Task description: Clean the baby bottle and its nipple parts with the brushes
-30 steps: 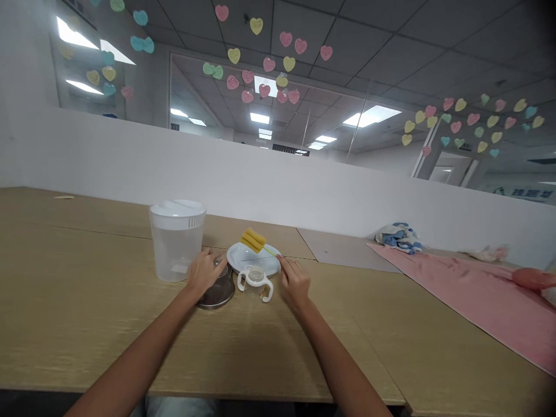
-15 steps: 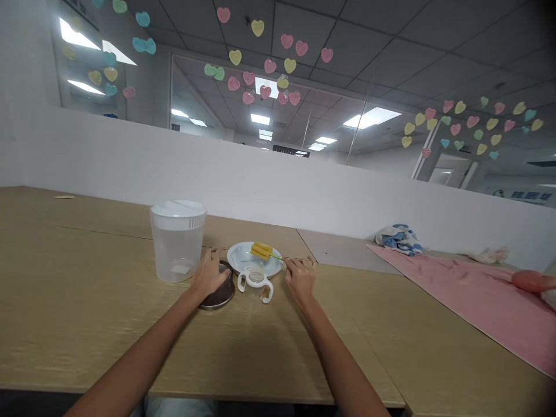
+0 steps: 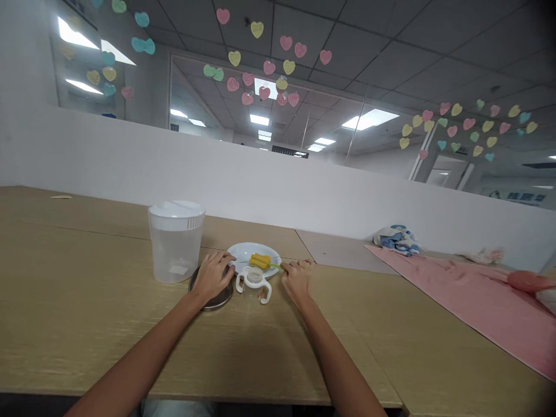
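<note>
My left hand (image 3: 214,275) rests on top of a dark metal bowl (image 3: 214,301) with its fingers curved over it, next to a clear plastic pitcher (image 3: 175,241) with a white lid. My right hand (image 3: 296,278) pinches the end of a thin green handle of a yellow sponge brush (image 3: 260,260), whose head lies on a white plate (image 3: 243,253). A clear baby bottle with white handles (image 3: 254,282) stands between my hands, in front of the plate.
All of this sits on a wooden table (image 3: 87,301) with a white partition wall behind it. A pink cloth (image 3: 469,301) covers the table's right side, with a blue-and-white rag (image 3: 397,238) at its far corner.
The yellow brush head has come down from above the plate to lie on it. My left hand has shifted right across the bowl, toward the bottle.
</note>
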The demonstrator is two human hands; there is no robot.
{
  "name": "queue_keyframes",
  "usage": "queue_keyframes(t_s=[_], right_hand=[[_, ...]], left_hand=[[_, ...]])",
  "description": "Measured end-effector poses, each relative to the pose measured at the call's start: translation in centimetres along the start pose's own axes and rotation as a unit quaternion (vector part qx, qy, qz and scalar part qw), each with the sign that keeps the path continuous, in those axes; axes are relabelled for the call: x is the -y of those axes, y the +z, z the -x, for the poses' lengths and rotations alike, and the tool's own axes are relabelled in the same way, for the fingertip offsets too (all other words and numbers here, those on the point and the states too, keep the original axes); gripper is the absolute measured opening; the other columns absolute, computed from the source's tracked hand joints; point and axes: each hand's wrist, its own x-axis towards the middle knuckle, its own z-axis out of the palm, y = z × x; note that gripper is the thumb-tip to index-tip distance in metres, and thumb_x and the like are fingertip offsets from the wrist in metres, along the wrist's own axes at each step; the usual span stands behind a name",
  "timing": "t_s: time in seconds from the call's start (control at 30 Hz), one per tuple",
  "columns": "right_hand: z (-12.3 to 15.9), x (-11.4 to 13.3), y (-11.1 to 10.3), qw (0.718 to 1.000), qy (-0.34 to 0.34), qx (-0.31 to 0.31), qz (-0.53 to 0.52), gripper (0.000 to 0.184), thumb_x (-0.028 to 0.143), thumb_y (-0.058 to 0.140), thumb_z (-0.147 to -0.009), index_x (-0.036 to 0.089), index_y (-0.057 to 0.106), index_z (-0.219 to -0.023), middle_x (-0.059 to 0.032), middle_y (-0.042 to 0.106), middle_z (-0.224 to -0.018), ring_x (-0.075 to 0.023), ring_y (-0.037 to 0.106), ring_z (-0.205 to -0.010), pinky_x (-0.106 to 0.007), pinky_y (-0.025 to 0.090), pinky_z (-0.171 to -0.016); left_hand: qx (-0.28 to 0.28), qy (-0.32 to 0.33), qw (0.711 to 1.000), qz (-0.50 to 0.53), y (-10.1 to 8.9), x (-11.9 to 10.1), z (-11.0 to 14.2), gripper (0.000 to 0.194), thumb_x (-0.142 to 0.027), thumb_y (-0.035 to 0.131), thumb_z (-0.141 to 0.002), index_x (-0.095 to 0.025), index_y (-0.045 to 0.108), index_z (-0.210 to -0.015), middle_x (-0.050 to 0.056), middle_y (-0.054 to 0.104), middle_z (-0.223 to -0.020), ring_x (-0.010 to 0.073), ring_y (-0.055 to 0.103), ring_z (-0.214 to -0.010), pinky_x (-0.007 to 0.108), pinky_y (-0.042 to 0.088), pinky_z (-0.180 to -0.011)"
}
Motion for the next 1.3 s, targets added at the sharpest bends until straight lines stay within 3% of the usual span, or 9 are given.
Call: queue_keyframes(t_s=[0.13,0.3,0.47,1.0,1.13,1.3], right_hand=[[0.0,0.8,-0.1,0.999,-0.006,0.013,-0.04,0.031,0.011,0.047,-0.077,0.029,0.071,-0.085,-0.0011,0.07,-0.079,-0.0176,0.052,-0.081,-0.036,0.017,-0.089],[0.0,0.8,0.0,0.99,0.054,0.006,-0.129,0.034,0.012,0.045,-0.08,0.032,0.071,-0.089,0.0027,0.072,-0.086,-0.0147,0.055,-0.082,-0.032,0.021,-0.084],[0.1,0.3,0.2,0.989,0.11,-0.004,-0.097,0.034,0.013,0.044,-0.081,0.03,0.071,-0.092,0.0006,0.072,-0.083,-0.0167,0.056,-0.083,-0.032,0.021,-0.082],[-0.5,1.2,-0.9,0.997,-0.057,0.053,0.02,0.026,0.009,0.048,-0.074,0.022,0.07,-0.079,-0.0059,0.066,-0.082,-0.0192,0.051,-0.082,-0.035,0.021,-0.078],[-0.7,1.5,-1.4,0.996,-0.046,0.078,-0.007,0.027,0.01,0.049,-0.074,0.024,0.072,-0.079,-0.0049,0.068,-0.082,-0.0178,0.054,-0.083,-0.034,0.021,-0.079],[-0.7,1.2,-1.2,0.993,0.027,0.086,-0.076,0.035,0.01,0.044,-0.076,0.029,0.072,-0.084,-0.0006,0.071,-0.087,-0.0154,0.058,-0.086,-0.033,0.022,-0.079]], left_hand=[[0.026,0.032,0.999,0.013,-0.2,-0.6,-0.1,0.026,-0.025,0.037,-0.089,-0.021,0.063,-0.092,0.005,0.064,-0.1,0.0223,0.054,-0.093,0.038,0.036,-0.08],[0.031,0.049,0.998,0.016,-0.2,-0.9,-0.2,0.028,-0.023,0.036,-0.09,-0.021,0.064,-0.09,0.005,0.066,-0.098,0.0216,0.054,-0.093,0.038,0.035,-0.081],[0.043,0.042,0.998,0.009,-0.1,-0.7,-0.2,0.028,-0.023,0.037,-0.089,-0.02,0.065,-0.091,0.005,0.066,-0.099,0.0221,0.055,-0.093,0.039,0.035,-0.082],[0.054,0.043,0.998,-0.01,0.1,-0.7,-0.2,0.028,-0.024,0.037,-0.09,-0.02,0.065,-0.091,0.006,0.066,-0.098,0.0224,0.055,-0.094,0.039,0.035,-0.084],[0.062,0.038,0.997,-0.005,0.2,-0.7,-0.2,0.029,-0.024,0.037,-0.09,-0.021,0.065,-0.093,0.005,0.067,-0.099,0.0222,0.055,-0.095,0.039,0.034,-0.084],[0.072,0.028,0.997,0.009,0.3,-0.8,-0.2,0.031,-0.024,0.035,-0.091,-0.022,0.065,-0.097,0.005,0.068,-0.099,0.022,0.054,-0.096,0.038,0.033,-0.083]])
